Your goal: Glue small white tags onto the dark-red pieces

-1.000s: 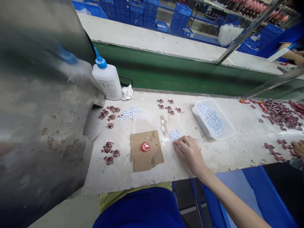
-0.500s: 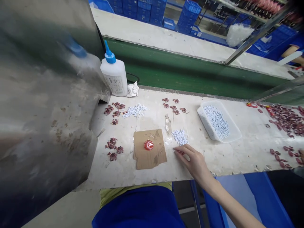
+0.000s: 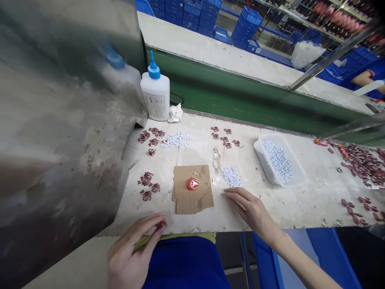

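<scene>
My left hand (image 3: 135, 245) is in at the table's front edge, its thumb and fingers pinched on a small dark-red piece (image 3: 163, 223). My right hand (image 3: 248, 206) rests low over the table with its fingers bent together; whatever its fingertips hold is hidden or too small to name. Just beyond them is a small pile of white-and-blue bits (image 3: 231, 177). Between the hands lies a cardboard piece (image 3: 183, 202) bearing a round red-and-white cap-like object (image 3: 192, 184). Little dark-red figures (image 3: 146, 178) lie in clusters to the left.
A white bottle with a blue nozzle (image 3: 155, 96) stands at the back left, beside crumpled tissue (image 3: 175, 113) and a metal panel (image 3: 75, 120). A clear tub (image 3: 296, 176) of bits sits right. More dark-red parts (image 3: 361, 160) spread at far right. Another person's arm (image 3: 362, 78) shows upper right.
My left hand has entered from the bottom with a dark-red piece pinched in it. The right hand stays by the bits pile, its fingers slightly shifted. The whole view has moved a little.
</scene>
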The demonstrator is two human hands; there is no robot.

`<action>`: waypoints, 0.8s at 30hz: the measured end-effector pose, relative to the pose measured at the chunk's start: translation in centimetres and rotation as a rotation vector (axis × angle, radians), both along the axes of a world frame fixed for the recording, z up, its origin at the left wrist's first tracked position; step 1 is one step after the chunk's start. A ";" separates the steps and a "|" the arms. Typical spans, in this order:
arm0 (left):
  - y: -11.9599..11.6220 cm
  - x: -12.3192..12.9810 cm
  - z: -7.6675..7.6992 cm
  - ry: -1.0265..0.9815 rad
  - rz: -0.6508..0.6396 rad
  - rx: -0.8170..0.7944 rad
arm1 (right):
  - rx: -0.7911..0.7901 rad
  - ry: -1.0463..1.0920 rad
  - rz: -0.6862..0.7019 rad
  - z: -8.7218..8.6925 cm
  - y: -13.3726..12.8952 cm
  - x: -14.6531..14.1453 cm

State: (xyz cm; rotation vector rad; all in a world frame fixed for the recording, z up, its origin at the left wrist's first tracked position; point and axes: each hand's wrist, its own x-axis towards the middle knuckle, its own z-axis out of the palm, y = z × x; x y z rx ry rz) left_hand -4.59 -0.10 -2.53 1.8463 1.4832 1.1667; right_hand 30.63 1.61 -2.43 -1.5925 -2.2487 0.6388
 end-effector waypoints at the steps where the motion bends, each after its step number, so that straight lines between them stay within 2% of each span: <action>1: 0.5 0.6 -0.2 0.012 -0.045 0.018 | 0.027 0.025 -0.108 -0.5 -0.3 -0.4; 3: 1.4 1.7 -0.4 0.014 -0.102 0.029 | 0.044 0.064 -0.297 -1.4 -0.7 -1.3; 6: 1.9 2.6 -0.4 0.002 -0.112 0.014 | 0.024 0.090 -0.416 -2.3 -0.9 -2.5; 8: 2.0 2.8 -0.4 0.010 -0.111 0.014 | 0.024 0.103 -0.420 -2.5 -0.8 -3.0; 11: 2.0 2.7 -0.7 0.019 -0.127 0.010 | 0.052 0.086 -0.341 -2.1 -0.6 -3.0; 15: 2.0 3.0 -1.0 -0.024 -0.060 -0.063 | 0.063 0.085 -0.261 -1.3 0.0 -2.9; 20: 2.1 3.4 -0.4 -0.085 0.006 -0.169 | -0.176 0.336 -0.336 -0.3 1.8 -3.9; 24: 2.2 3.1 0.1 -0.100 0.015 -0.143 | -0.295 0.479 -0.364 0.6 3.6 -5.3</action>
